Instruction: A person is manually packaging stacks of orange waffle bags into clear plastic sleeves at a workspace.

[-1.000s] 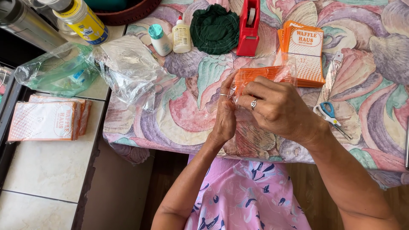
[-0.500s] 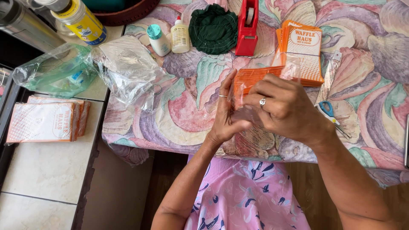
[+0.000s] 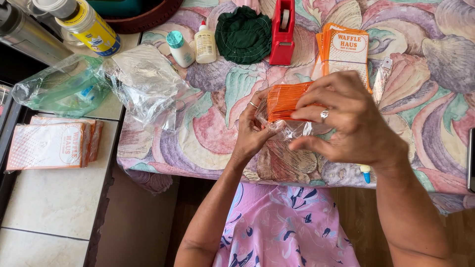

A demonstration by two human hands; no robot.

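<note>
Over a shell-patterned tablecloth (image 3: 208,133), near the table's front edge, the left hand (image 3: 251,129) and right hand (image 3: 346,118) both clasp a stack of orange cards (image 3: 284,101) in a clear plastic sleeve (image 3: 292,129), behind them a red tape dispenser (image 3: 282,32).

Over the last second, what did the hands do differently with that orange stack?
Both hands, left and right, shifted slightly up the table, keeping the orange stack in its clear bag. The right fingers spread wider over it. The tape dispenser, bottles and packets stayed put.
</note>
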